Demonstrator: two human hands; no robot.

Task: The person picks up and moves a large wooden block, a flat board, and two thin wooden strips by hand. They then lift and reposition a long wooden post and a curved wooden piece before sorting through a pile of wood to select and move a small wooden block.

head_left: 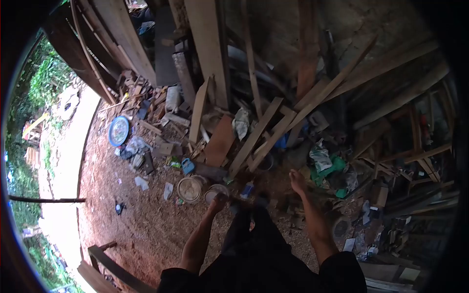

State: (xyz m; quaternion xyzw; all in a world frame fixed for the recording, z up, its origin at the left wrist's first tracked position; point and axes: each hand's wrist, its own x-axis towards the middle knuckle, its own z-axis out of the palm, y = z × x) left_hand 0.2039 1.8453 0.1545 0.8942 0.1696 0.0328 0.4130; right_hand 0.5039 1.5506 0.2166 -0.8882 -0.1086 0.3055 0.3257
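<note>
My left hand (pixel 218 202) is in front of my left leg, its fingers curled closed. A dark shape lies just to its right, and I cannot make out whether the hand holds it. In this view the hand overlaps the edge of a round, pale-topped tub (pixel 213 191). A larger tub (pixel 190 189) stands beside that one. My right hand (pixel 296 181) hangs out to the right, apart from anything, with fingers loosely extended and nothing visible in it. Between my hands, a small blue-and-white packet (pixel 247 189) lies on the ground ahead of my feet.
Long wooden planks (pixel 264 141) lean across the wall ahead. Wood offcuts (pixel 159 100) are heaped at the left, near a blue-rimmed round basin (pixel 118 131). Green cloth or plastic (pixel 330 171) lies on the right. A wooden beam (pixel 119 268) stands at lower left, over the chip-strewn floor.
</note>
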